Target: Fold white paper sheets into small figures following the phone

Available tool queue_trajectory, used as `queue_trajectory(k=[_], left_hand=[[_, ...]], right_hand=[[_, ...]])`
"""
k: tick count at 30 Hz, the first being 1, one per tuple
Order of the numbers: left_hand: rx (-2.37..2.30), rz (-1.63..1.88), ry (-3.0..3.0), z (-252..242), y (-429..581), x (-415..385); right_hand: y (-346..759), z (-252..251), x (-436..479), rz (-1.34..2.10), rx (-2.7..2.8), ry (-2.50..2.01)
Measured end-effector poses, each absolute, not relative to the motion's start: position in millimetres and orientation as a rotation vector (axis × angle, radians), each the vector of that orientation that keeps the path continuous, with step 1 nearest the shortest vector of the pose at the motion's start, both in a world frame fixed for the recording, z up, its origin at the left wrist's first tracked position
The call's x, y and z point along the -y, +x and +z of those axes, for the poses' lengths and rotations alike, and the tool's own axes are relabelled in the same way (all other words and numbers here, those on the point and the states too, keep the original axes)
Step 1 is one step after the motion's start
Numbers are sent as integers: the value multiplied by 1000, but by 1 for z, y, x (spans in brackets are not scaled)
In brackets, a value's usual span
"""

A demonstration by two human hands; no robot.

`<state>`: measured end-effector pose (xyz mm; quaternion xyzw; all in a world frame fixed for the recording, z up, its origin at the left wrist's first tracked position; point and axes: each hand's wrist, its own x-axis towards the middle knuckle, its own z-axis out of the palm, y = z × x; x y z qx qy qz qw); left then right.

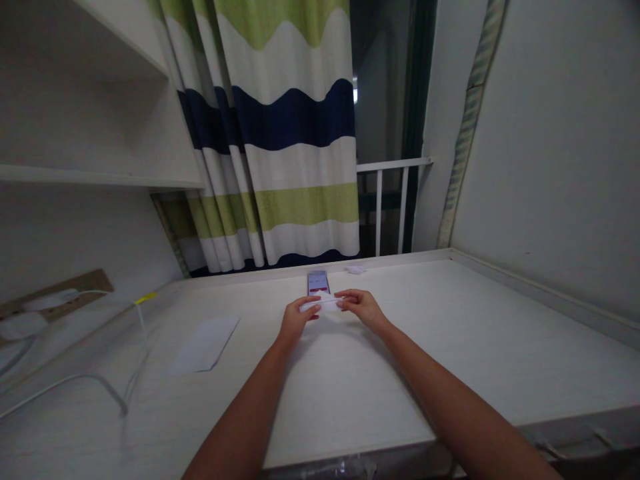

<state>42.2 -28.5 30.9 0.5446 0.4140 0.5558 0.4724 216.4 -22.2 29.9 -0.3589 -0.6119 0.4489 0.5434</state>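
Both my hands reach out over a pale wooden desk (450, 347). My left hand (296, 319) and my right hand (361, 307) each pinch one end of a small folded piece of white paper (324, 304), held just above the desk between them. Fingers of both hands are closed on the paper. A phone (319, 281) with a lit screen lies flat on the desk just beyond the paper.
A white sheet of paper (206, 344) lies to the left. White cables (100, 380) run from a wall socket plate (55, 297) at the left. A small white scrap (357, 269) lies near the striped curtain (280, 153). A white railing (393, 200) stands behind.
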Motion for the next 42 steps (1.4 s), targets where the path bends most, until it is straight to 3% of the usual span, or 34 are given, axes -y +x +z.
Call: queue_trajectory(k=[23,35,42], left_hand=[[-981,1254,1361,30,42,29],[-1021,1228,1366,30,43,27],[-1025,1228,1295,30,44,28]], right_hand=[[216,30,23,1081,1483,-884],[214,29,22,893,1550,-953],[215,30,22,522,1655,-941]])
